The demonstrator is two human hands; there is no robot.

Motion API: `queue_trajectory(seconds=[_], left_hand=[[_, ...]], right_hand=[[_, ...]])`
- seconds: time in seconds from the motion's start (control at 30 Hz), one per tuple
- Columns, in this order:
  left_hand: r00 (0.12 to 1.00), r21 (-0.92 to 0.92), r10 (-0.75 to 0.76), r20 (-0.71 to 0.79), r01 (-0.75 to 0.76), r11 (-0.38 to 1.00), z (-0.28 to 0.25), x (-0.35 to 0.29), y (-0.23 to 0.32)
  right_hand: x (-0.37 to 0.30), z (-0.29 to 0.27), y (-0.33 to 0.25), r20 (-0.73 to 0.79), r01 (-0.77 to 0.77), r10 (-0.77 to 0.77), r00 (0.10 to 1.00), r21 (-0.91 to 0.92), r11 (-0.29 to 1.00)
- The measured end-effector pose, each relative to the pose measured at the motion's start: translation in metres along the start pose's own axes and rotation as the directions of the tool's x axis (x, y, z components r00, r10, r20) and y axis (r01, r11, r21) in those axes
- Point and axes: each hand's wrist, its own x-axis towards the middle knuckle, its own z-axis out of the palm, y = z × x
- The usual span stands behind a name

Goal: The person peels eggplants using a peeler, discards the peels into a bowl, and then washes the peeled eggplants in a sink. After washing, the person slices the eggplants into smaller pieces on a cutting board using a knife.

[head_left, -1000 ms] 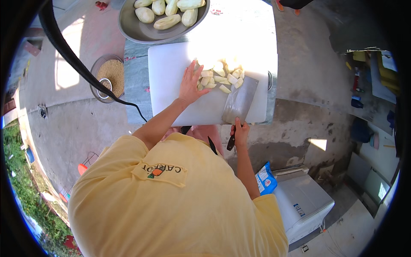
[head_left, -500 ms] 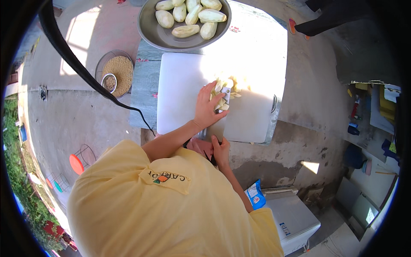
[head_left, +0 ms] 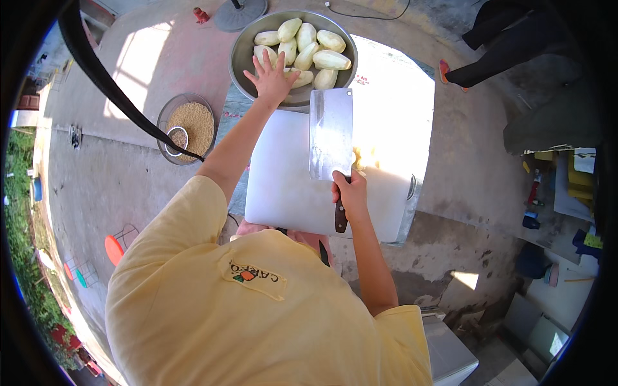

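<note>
My right hand (head_left: 351,195) grips a cleaver (head_left: 331,136) by its dark handle. The broad blade points away from me over the white cutting board (head_left: 283,177) and looks bare. My left hand (head_left: 272,82), fingers spread, is over the near left part of a metal basin (head_left: 244,56). It seems to be touching or just above a peeled, pale oblong vegetable (head_left: 300,78), perhaps an eggplant. Several more lie in the basin. Right of the blade sit small yellowish cut pieces (head_left: 365,158), partly washed out by sunlight.
Board and basin rest on a low table, its right half glaring in sun. On the floor to the left stands a bowl of grain (head_left: 196,122) with a small white-rimmed cup (head_left: 177,137) in it. Another person's dark-clothed leg (head_left: 492,61) shows at the far right.
My left hand has left the cut pieces on the blade and reached forward to the basin. The cleaver has lifted and swung forward; its blade is now bare. The view has shifted.
</note>
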Motion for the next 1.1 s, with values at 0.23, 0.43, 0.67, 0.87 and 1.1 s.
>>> queue_trajectory(seconds=[0.23,0.43,0.67,0.87,1.1], left_hand=[[0.886,-0.765,0.453,0.095,-0.226,0.603,-0.037,-0.076,0.069],[0.874,-0.6,0.327,0.359,-0.052,0.798,0.01,-0.187,0.107],[0.865,-0.625,0.399,0.305,-0.134,0.769,0.014,-0.202,0.162],[0.871,-0.715,0.376,0.316,-0.042,0.698,0.01,-0.214,0.14],[0.952,-0.734,0.272,0.141,-0.084,0.674,-0.067,-0.136,0.104]], right_hand=[[-0.052,-0.118,0.099,-0.466,0.016,0.067,0.882,0.171,0.985],[-0.029,-0.16,0.129,-0.527,-0.015,0.119,0.842,0.196,0.98],[-0.003,-0.108,0.116,-0.294,-0.11,0.118,0.948,0.044,0.993],[-0.018,-0.054,0.121,-0.242,-0.082,0.085,0.966,0.024,0.996],[-0.032,-0.001,0.032,-0.147,-0.048,0.044,0.988,-0.023,0.999]])
